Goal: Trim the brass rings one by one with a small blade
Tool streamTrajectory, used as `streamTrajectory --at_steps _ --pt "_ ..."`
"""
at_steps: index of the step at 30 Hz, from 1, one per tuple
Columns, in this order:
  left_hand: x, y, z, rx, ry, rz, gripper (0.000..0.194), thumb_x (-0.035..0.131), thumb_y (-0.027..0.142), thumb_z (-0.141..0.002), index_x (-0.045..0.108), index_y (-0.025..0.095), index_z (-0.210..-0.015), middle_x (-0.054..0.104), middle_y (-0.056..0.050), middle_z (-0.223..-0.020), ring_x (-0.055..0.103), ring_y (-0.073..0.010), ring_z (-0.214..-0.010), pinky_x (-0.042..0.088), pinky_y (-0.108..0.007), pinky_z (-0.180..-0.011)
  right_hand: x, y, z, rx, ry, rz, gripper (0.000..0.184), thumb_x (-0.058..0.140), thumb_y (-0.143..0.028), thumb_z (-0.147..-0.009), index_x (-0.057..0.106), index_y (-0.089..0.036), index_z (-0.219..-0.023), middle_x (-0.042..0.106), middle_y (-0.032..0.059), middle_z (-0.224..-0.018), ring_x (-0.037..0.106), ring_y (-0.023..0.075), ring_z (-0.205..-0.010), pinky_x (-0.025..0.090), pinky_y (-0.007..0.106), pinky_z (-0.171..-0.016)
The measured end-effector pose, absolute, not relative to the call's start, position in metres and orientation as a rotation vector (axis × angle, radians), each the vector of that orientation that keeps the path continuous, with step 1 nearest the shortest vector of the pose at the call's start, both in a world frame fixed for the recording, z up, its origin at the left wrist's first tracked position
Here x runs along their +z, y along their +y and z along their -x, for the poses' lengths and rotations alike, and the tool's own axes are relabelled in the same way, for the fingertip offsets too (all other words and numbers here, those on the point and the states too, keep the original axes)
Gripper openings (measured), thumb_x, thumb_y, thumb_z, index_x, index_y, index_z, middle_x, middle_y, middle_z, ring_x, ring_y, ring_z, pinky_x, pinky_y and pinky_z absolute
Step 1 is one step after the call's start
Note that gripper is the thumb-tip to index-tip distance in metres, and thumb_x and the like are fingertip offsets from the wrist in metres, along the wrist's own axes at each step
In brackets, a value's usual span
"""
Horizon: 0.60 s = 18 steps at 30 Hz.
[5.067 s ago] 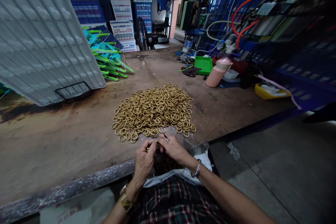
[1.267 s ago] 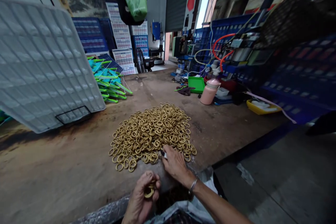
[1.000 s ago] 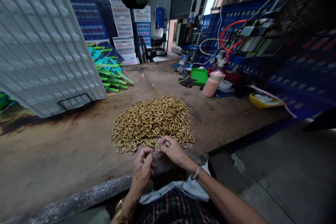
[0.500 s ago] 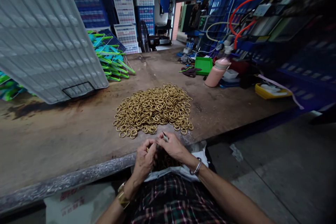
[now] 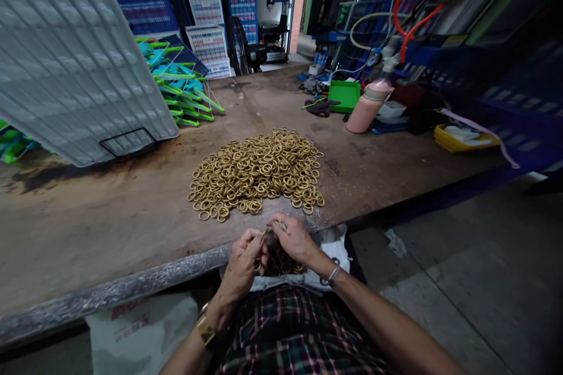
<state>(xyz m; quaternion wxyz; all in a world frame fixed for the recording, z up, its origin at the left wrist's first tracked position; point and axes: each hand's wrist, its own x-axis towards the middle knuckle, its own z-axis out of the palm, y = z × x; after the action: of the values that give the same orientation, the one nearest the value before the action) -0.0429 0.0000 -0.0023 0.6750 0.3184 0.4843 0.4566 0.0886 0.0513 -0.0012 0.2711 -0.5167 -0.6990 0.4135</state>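
Note:
My left hand (image 5: pixel 246 258) is closed at the table's near edge, pinching a brass-coloured ring (image 5: pixel 264 232) between thumb and fingers, with more gold metal showing under the fingers. Close beside it, my right hand (image 5: pixel 294 239) is closed around a small metal tool (image 5: pixel 282 225). Most of that tool is hidden in the fingers, so its exact kind does not show. Just beyond both hands a heap of brass-coloured rings (image 5: pixel 259 170) lies on the wooden table (image 5: pixel 132 217). Below the hands, an open white bag (image 5: pixel 336 255) holds more rings, partly covered by my hands.
A large white plastic crate (image 5: pixel 88 58) stands tilted at the left, near green and blue hangers (image 5: pixel 189 94). Towards the back right are a pink bottle (image 5: pixel 365 111), a green tray (image 5: pixel 344 95) and a yellow dish (image 5: pixel 466 137). A printed white sack (image 5: pixel 141 328) sits under the table.
My hands have drawn slightly apart, and the ring in my left fingers now shows. The tool's dark pointed tip, visible before, is less clear. The view has tilted down a little.

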Motion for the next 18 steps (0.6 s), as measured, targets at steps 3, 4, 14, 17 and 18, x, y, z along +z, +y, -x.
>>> streamTrajectory --at_steps 3,4,14,17,18 --pt "-0.004 0.000 0.041 1.022 1.118 -0.745 0.029 0.051 0.045 -0.078 0.045 0.018 -0.072 0.044 0.006 -0.049 0.035 -0.0045 -0.037 0.028 -0.016 -0.036 -0.003 0.045 -0.092 0.903 -2.179 1.384 0.016 0.040 -0.020 -0.081 0.055 -0.018 -0.076 0.056 0.0002 -0.063 0.047 0.0118 -0.059 0.030 0.022 -0.056" --pt "-0.004 0.000 0.041 1.017 1.130 -0.760 0.029 0.051 0.046 -0.078 0.046 0.017 -0.072 0.044 0.006 -0.048 0.036 -0.0046 -0.037 0.029 -0.016 -0.036 -0.003 0.043 -0.093 0.853 -2.262 1.389 0.015 0.040 -0.018 -0.080 0.055 -0.018 -0.079 0.057 0.0008 -0.065 0.048 0.0124 -0.060 0.029 0.022 -0.057" --pt "-0.007 -0.002 0.040 1.043 1.223 -0.948 0.032 0.050 0.049 -0.077 0.045 0.018 -0.072 0.046 0.006 -0.049 0.040 -0.0056 -0.038 0.032 -0.016 -0.037 -0.001 0.036 -0.094 0.657 -2.531 1.490 0.030 0.039 -0.010 -0.072 0.053 -0.018 -0.097 0.063 0.0052 -0.084 0.055 0.0171 -0.076 0.030 0.025 -0.064" --pt "-0.010 -0.003 0.043 1.040 1.228 -0.987 0.032 0.051 0.049 -0.077 0.045 0.018 -0.070 0.045 0.007 -0.048 0.039 -0.0056 -0.037 0.032 -0.016 -0.036 -0.001 0.033 -0.092 0.636 -2.561 1.507 0.027 0.039 -0.011 -0.074 0.053 -0.017 -0.096 0.063 0.0067 -0.084 0.056 0.0175 -0.075 0.031 0.025 -0.062" --pt "-0.009 -0.004 0.044 1.034 1.224 -0.980 0.032 0.051 0.049 -0.077 0.045 0.018 -0.070 0.045 0.007 -0.048 0.039 -0.0056 -0.037 0.032 -0.016 -0.036 -0.001 0.033 -0.091 0.619 -2.566 1.522 0.025 0.038 -0.011 -0.075 0.053 -0.016 -0.095 0.064 0.0071 -0.083 0.057 0.0175 -0.073 0.031 0.026 -0.061"
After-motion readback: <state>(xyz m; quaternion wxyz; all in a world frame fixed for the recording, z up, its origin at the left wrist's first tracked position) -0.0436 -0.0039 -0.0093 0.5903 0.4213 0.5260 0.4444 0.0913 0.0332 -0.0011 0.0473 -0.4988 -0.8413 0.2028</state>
